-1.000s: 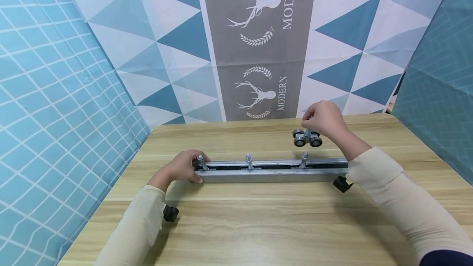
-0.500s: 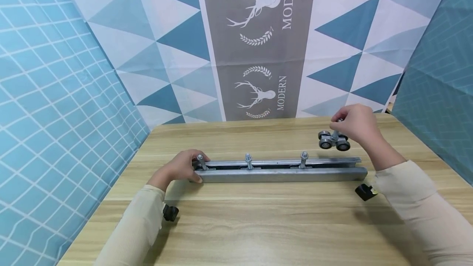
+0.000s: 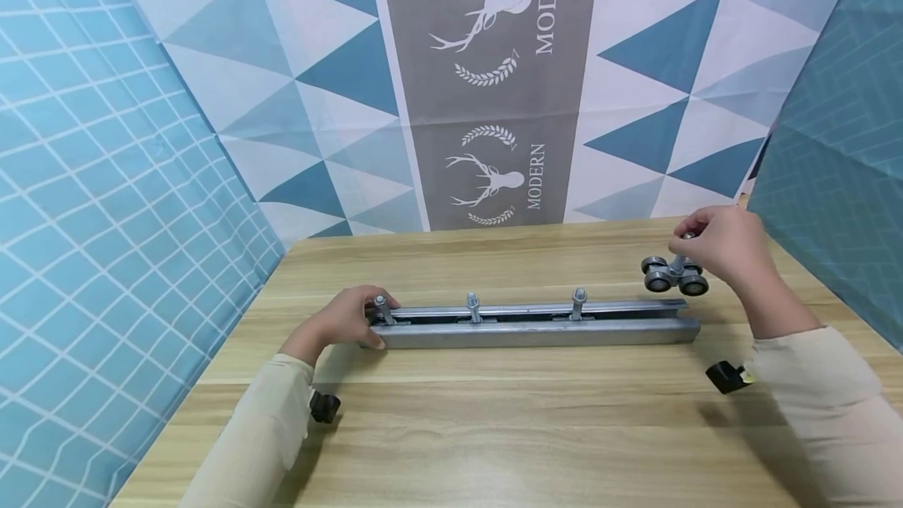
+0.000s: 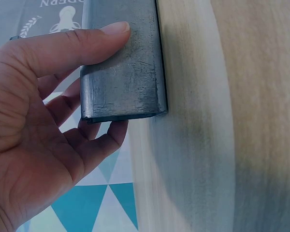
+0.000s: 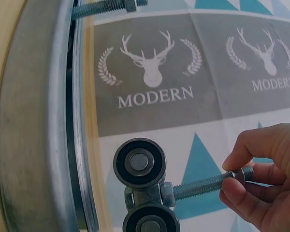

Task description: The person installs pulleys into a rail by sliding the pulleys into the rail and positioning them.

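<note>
A metal track (image 3: 529, 334) lies lengthwise across the table with its slot facing up. Three threaded bolts stand up out of the slot; the rightmost bolt (image 3: 579, 304) is right of the track's middle. At the track's left end my left hand (image 3: 346, 318) grips it, thumb on the near wall (image 4: 123, 72), fingers on the far side. My right hand (image 3: 730, 245) pinches the top of the bolt of a four-wheeled roller trolley (image 3: 676, 274). The trolley hangs wheels down, apart from the track, above and behind its open right end. In the right wrist view its threaded bolt (image 5: 200, 188) shows plainly.
The wooden table (image 3: 494, 422) carries the track. A patterned cloth (image 3: 339, 100) hangs behind the table's far edge, with blue cloth (image 3: 106, 218) along the left. Black wrist cameras (image 3: 727, 376) sit below both wrists.
My right hand has carried the roller trolley to the right, from behind the rightmost bolt to near the track's right end, and slightly lower. My left hand and the track have stayed put.
</note>
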Available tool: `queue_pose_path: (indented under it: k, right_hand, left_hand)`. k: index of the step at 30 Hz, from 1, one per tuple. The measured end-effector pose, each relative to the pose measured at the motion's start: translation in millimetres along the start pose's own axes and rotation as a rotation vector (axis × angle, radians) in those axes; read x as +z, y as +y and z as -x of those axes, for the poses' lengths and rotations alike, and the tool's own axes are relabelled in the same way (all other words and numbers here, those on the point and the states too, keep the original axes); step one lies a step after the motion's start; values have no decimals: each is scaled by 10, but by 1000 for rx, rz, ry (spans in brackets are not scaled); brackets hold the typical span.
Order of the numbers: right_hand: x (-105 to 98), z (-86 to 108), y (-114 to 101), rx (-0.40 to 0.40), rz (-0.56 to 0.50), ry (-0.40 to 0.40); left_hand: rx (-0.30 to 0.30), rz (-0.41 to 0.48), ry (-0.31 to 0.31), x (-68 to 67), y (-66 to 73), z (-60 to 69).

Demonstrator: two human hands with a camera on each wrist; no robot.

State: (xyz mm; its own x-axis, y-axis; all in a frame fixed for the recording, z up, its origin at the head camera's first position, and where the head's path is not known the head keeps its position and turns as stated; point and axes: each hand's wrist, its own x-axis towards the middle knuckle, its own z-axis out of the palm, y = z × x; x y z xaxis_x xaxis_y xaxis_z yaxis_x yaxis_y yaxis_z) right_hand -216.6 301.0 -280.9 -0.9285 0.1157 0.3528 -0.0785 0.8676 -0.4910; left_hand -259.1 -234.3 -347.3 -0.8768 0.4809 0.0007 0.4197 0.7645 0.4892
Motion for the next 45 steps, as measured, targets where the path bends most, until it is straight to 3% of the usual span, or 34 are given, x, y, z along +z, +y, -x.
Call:
queue_pose_path:
  k: [22,34,45]
  right_hand:
    - [-166,197,422,108,24,-14]
    - [-159,277,575,90,69,-101]
    - [-109,313,583,40,66,-183]
  left_hand:
    - [-1,-8,10,-6,9,17]
    - [6,-13,8,12,-7,5]
    - [1,2,8,14,-9,2]
